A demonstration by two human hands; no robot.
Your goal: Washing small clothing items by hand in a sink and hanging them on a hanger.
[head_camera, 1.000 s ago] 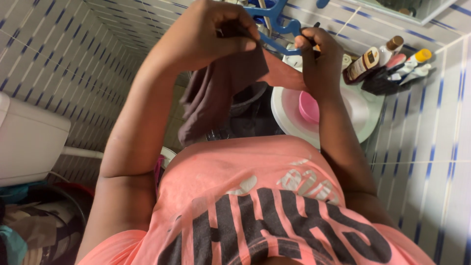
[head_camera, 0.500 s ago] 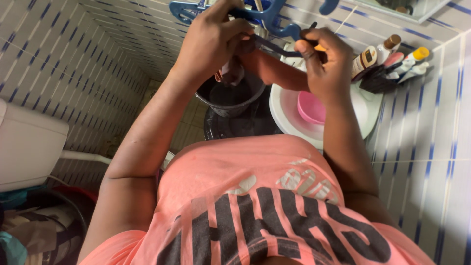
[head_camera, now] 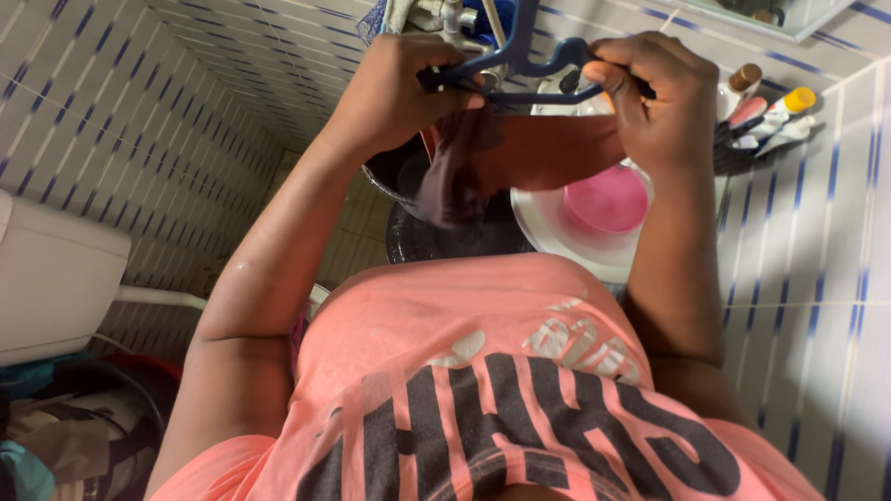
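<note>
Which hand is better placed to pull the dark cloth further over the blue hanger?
Probably the left hand: it pinches the blue plastic hanger directly above the hanging dark brown cloth. The right hand grips the hanger's other end, steadying it.

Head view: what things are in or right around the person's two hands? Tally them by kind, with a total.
Blue hanger, held by left hand and right hand: 1
Dark cloth hanging from it: 1
Pink bowl: 1
White basin: 1
Dark bucket: 1
Bottles in the wall rack, as far as can be told: 4
Total: 9
</note>
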